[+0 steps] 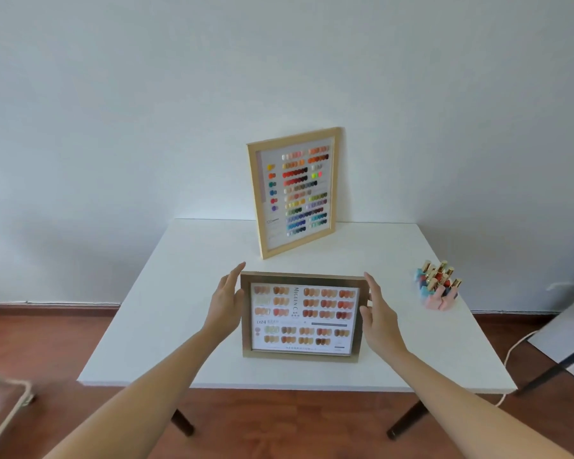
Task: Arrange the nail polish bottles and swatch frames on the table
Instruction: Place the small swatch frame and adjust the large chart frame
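The darker swatch frame point(300, 318) stands near the front middle of the white bench point(186, 276), its print turned sideways, with the left hand point(224, 301) at its left edge and the right hand point(376, 313) at its right edge. Both hands' fingers are extended and held together, flat against or just beside the frame's sides; I cannot tell whether they truly press it. To do this well, squeeze evenly from both sides and keep the frame upright so it cannot tip. Behind it, 1 lighter swatch frame point(294, 190) leans on the wall, making 2 frames. To its right, 1 cluster of nail polish bottles point(438, 283) stands, too tightly packed to count.
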`<action>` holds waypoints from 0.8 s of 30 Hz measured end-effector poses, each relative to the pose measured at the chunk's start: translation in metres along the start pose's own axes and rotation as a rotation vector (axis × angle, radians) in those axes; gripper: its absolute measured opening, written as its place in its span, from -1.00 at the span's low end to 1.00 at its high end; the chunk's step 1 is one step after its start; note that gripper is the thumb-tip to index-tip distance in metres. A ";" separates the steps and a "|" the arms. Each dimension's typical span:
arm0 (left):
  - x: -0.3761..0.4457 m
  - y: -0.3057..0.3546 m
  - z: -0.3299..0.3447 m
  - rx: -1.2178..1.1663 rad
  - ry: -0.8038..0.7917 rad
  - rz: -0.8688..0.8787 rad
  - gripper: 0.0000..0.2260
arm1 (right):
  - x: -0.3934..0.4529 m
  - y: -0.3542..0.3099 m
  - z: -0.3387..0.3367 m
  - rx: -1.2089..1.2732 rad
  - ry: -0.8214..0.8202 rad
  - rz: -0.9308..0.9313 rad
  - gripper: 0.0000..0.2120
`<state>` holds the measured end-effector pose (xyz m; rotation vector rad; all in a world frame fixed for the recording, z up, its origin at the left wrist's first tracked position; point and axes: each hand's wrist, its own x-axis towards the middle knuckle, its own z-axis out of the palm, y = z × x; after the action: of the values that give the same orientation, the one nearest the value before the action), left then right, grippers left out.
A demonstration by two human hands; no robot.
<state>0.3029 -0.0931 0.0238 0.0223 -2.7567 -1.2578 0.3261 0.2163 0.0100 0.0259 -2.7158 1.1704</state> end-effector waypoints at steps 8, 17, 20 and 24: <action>0.003 0.000 0.023 -0.084 0.013 -0.080 -0.56 | 0.012 0.016 0.005 0.016 -0.014 -0.008 -0.36; 0.016 -0.013 0.022 -0.050 0.111 -0.122 -0.51 | 0.061 0.028 0.010 -0.030 -0.090 -0.171 -0.36; 0.020 -0.016 0.012 -0.045 0.175 -0.136 -0.50 | 0.083 0.016 0.014 -0.011 -0.137 -0.236 -0.36; 0.024 -0.024 -0.013 -0.042 0.267 -0.175 -0.51 | 0.111 -0.009 0.031 0.023 -0.192 -0.303 -0.38</action>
<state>0.2800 -0.1198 0.0164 0.4061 -2.5423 -1.2477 0.2131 0.1942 0.0156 0.5597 -2.7286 1.1584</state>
